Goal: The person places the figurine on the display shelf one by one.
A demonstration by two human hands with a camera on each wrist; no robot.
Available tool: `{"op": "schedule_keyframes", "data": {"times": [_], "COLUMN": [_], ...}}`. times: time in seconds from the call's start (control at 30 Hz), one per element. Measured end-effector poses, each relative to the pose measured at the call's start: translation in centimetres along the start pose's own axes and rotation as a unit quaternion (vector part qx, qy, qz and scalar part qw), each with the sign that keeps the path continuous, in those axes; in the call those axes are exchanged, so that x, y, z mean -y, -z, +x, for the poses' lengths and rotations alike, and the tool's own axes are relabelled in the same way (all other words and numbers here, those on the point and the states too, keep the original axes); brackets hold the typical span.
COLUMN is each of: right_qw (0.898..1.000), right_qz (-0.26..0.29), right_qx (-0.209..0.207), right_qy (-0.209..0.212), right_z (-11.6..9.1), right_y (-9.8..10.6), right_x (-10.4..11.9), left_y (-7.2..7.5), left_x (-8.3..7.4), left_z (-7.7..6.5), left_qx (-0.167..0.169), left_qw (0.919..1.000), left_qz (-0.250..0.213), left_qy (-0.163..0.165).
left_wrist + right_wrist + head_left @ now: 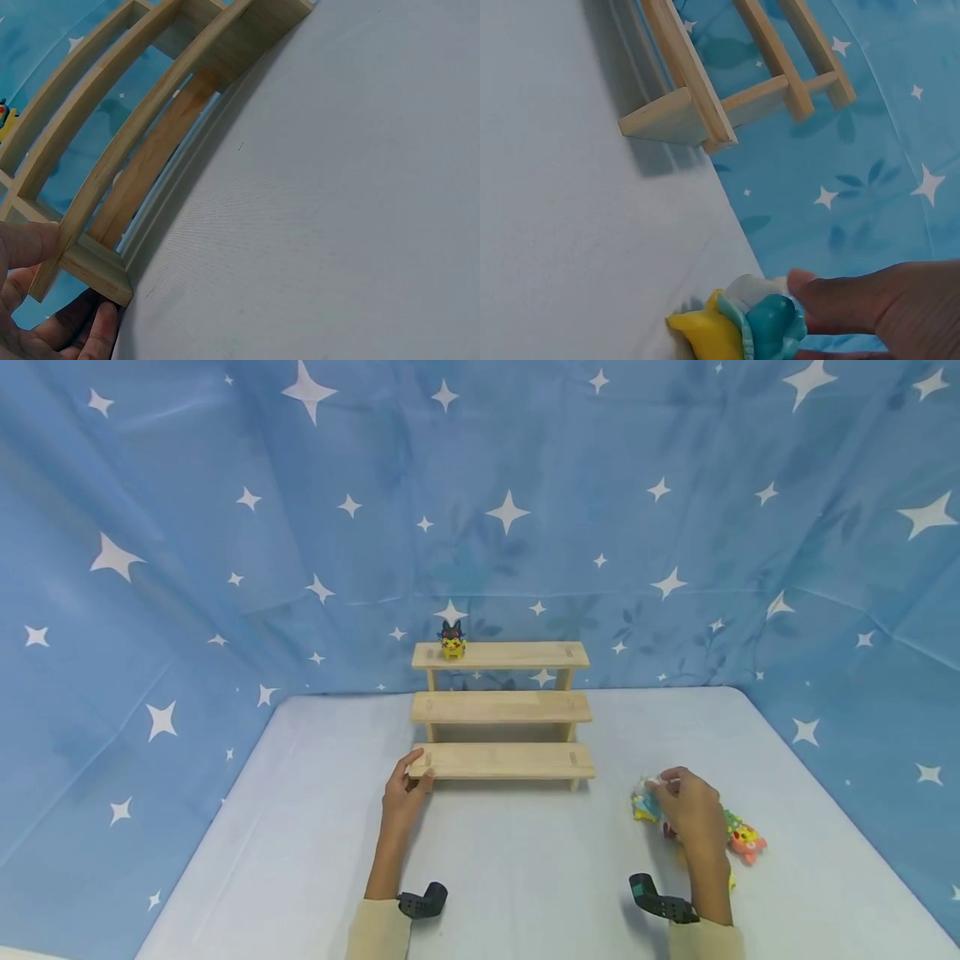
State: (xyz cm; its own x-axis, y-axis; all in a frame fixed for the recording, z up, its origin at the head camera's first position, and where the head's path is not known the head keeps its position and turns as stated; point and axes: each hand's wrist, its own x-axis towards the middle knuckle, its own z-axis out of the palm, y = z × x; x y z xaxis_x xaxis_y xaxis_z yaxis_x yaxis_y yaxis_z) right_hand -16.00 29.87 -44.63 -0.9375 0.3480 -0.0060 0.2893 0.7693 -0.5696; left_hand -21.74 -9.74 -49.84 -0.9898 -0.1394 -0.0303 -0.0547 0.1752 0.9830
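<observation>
A three-tier wooden display stand (pixel 502 761) stands on the white table, its steps rising toward the back. My left hand (pixel 402 797) grips the left end of the lowest step, thumb on the front edge and other fingers around the end, as the left wrist view also shows. To the right of the stand, my right hand (pixel 690 806) pinches a small figurine (pixel 772 326) in yellow, teal and white by its white top. Under and beside that hand lie several more figurines, partly hidden by it; one is a pink and yellow figurine (pixel 746 842).
A yellow figurine with a dark, eared hat (pixel 452 642) stands at the left of the top step. Behind the table (pixel 510 868) hangs a blue curtain (pixel 375 543) with white stars, which also runs along both sides.
</observation>
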Motion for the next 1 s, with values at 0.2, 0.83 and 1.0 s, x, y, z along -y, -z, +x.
{"op": "schedule_keyframes", "data": {"times": [0.2, 0.83, 1.0], "right_qw": [0.997, 0.994, 0.995], "right_qz": [-0.039, -0.081, -0.083], "right_qx": [0.063, 0.064, 0.054], "right_qy": [0.007, -0.034, -0.031], "right_z": [0.5, 1.1, 0.9], "right_y": [0.3, -1.7, -1.6], "right_x": [0.4, 1.7, 1.5], "left_y": [0.0, 0.1, 0.1], "left_x": [-0.1, 0.4, 0.4], "left_z": [0.0, 0.0, 0.1], "left_qx": [-0.006, -0.003, 0.002], "left_qw": [1.0, 1.0, 0.9999], "left_qz": [0.0, 0.005, 0.007], "left_qy": [0.006, -0.005, -0.009]}}
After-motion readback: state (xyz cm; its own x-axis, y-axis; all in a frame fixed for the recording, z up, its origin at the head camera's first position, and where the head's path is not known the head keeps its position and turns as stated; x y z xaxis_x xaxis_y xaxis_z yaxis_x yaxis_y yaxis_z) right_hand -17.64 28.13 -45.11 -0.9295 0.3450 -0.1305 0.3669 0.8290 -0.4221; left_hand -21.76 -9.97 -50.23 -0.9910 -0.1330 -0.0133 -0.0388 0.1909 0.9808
